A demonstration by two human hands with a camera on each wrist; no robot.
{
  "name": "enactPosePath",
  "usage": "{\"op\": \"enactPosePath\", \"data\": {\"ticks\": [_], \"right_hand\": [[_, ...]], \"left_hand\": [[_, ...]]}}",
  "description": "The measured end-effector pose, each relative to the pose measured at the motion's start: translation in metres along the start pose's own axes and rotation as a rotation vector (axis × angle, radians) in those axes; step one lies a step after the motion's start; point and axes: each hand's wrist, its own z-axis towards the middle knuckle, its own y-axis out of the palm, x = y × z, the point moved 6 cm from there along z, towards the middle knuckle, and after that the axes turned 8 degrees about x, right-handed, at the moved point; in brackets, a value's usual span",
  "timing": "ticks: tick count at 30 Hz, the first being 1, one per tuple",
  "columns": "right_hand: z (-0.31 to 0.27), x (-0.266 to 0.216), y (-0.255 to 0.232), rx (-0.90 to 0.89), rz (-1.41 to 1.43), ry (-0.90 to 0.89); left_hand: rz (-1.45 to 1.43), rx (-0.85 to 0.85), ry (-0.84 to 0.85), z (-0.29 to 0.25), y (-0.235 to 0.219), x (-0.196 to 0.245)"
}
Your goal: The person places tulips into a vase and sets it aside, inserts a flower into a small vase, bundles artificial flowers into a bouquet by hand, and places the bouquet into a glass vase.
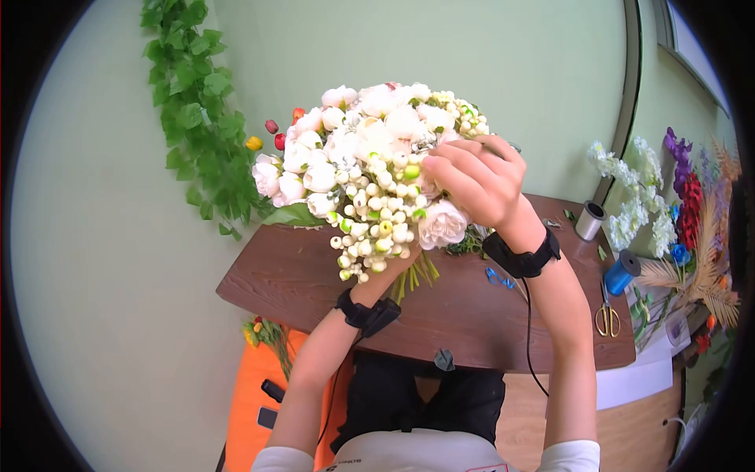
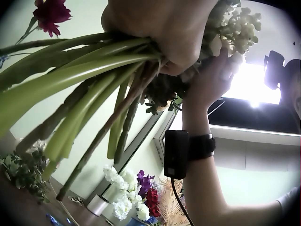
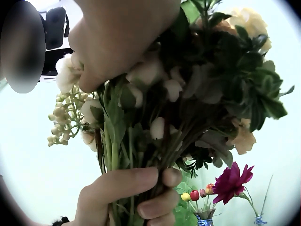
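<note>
A round bouquet (image 1: 377,134) of white and pale pink blooms with cream berry sprigs is held up above the brown table. My left hand (image 3: 127,197) grips its bundled stems from below, fingers and thumb wrapped round them in the right wrist view; the head view shows little of this hand (image 1: 397,266). Green stems (image 2: 84,89) stick out beneath the fist in the left wrist view. My right hand (image 1: 484,177) touches the bouquet's right side with bent fingers among the blooms; whether it pinches a stem or bloom is hidden.
The brown table (image 1: 472,315) carries a silver spool (image 1: 590,220), a blue spool (image 1: 622,273), gold-handled scissors (image 1: 606,318) and blue ribbon bits (image 1: 500,278). Several coloured flowers stand at right. Ivy (image 1: 189,102) hangs on the wall. An orange surface (image 1: 245,393) holds a phone and flowers.
</note>
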Motion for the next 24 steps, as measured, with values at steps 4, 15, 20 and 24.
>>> {"op": "enactPosePath", "data": {"ticks": [4, 15, 20, 24], "right_hand": [[-0.009, 0.006, 0.002, -0.050, 0.002, 0.109], [-0.105, -0.011, -0.010, -0.178, -0.112, 1.070], [-0.129, -0.039, 0.042, -0.262, 0.859, 1.659], [-0.140, -0.040, 0.039, -0.429, 0.457, 0.860]], "left_hand": [[0.386, 0.113, 0.267, 0.008, -0.003, 0.015], [0.455, 0.281, 0.242, 0.026, -0.010, 0.013], [0.303, 0.112, 0.116, 0.013, 0.001, 0.000], [0.127, 0.198, 0.234, -0.006, 0.012, -0.014]]}}
